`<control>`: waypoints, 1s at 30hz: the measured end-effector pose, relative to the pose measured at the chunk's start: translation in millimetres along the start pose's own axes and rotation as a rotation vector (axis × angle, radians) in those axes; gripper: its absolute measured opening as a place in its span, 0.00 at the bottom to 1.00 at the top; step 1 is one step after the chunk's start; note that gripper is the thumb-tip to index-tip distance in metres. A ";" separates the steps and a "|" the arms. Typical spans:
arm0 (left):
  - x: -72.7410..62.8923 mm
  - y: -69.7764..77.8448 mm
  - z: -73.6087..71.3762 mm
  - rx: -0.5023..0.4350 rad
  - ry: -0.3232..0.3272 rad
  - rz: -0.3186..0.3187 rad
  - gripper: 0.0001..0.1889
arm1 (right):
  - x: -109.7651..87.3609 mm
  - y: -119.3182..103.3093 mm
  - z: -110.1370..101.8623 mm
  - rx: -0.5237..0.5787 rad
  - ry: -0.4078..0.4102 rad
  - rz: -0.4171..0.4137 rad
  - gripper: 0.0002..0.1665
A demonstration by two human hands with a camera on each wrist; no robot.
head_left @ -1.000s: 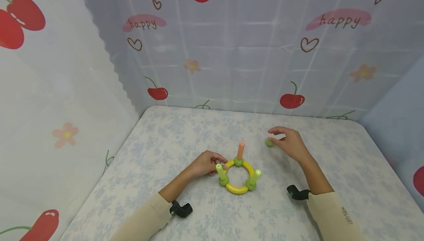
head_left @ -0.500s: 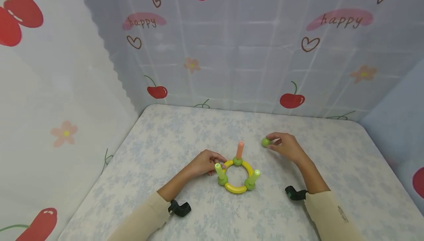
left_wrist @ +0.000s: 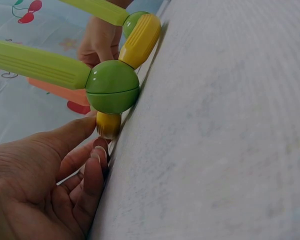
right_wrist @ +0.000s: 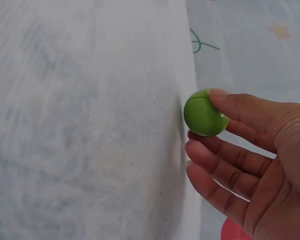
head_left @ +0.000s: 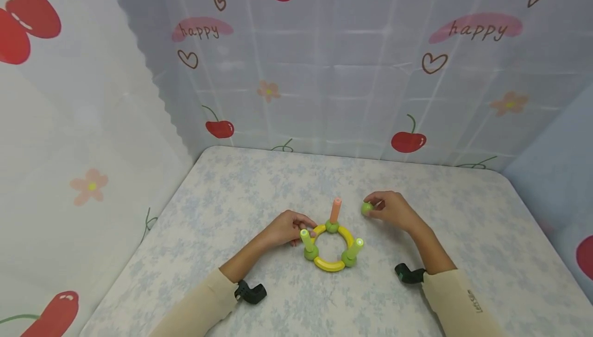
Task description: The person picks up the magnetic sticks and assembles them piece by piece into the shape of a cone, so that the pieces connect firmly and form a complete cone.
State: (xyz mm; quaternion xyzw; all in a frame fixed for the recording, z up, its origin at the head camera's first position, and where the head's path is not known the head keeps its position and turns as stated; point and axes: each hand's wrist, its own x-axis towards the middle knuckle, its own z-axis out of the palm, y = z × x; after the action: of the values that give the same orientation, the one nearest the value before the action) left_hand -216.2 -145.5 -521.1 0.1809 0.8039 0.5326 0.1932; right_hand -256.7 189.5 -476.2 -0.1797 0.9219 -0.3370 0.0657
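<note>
A ring of yellow curved rods [head_left: 329, 265] joined by green balls lies on the table. From the balls rise an orange rod [head_left: 335, 211] at the back and two light-green rods, one left [head_left: 307, 241] and one right [head_left: 355, 249]. At the ring's left side my left hand [head_left: 283, 229] pinches a yellow curved piece [left_wrist: 109, 125] between thumb and fingers, just below a green ball [left_wrist: 112, 87]. Behind and right of the ring, my right hand [head_left: 393, 210] holds a loose green ball [right_wrist: 205, 114] between thumb and fingers, apart from the ring.
A pale floral cloth covers the table [head_left: 222, 188]. Curtains printed with cherries [head_left: 408, 141] enclose its back and sides. A black wrist camera is strapped to each arm, one on the left [head_left: 250, 293] and one on the right [head_left: 410, 274].
My right hand has taken the loose green ball between thumb and fingers and moved it slightly left and nearer the ring. The left hand keeps its place on the ring.
</note>
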 end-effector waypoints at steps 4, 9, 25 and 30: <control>-1.2 0.2 0.6 -0.001 0.002 -0.003 0.13 | -1.9 -9.5 -0.1 0.005 0.041 -0.066 0.19; -2.8 1.6 0.7 -0.006 0.005 -0.006 0.12 | -6.5 -27.5 -1.9 0.062 0.136 -0.146 0.19; -0.1 -1.7 0.7 -0.003 -0.003 0.004 0.13 | -21.4 -78.1 -0.1 0.221 0.267 -0.237 0.20; -0.2 -1.1 0.5 -0.005 0.003 0.002 0.12 | -21.4 -83.1 5.7 0.230 0.258 -0.271 0.19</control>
State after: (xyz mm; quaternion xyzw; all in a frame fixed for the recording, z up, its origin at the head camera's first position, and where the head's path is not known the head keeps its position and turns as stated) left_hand -215.9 -145.6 -522.3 0.1805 0.8027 0.5350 0.1920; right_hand -211.6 135.3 -427.0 -0.2488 0.8455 -0.4660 -0.0784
